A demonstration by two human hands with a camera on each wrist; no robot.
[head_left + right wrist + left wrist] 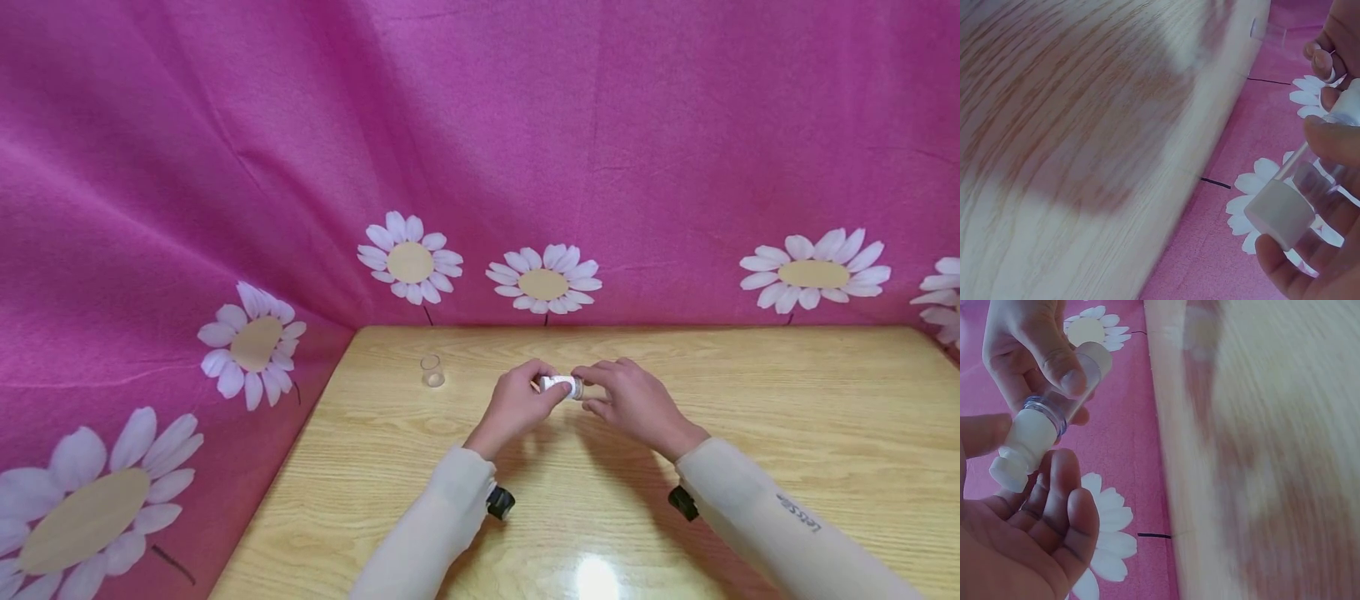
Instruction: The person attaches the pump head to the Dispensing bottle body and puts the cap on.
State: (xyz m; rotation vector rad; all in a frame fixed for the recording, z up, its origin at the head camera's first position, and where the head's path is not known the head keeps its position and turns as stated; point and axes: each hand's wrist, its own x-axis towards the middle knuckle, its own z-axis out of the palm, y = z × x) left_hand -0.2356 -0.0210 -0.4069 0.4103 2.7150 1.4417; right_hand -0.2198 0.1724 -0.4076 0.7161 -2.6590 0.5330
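Both hands hold one small clear bottle above the table, lying tilted between them. Its white pump top sits in my left hand, thumb on one side and curled fingers on the other. The thumb and fingers of my right hand grip the clear body, which ends in a white base. Threads show at the bottle's neck, beside the white collar. On the table to the left stands a small clear cup-shaped cap, apart from both hands.
The wooden table runs back to a pink cloth printed with white daisies, which also hangs along the left side. A glare spot shines near the front.
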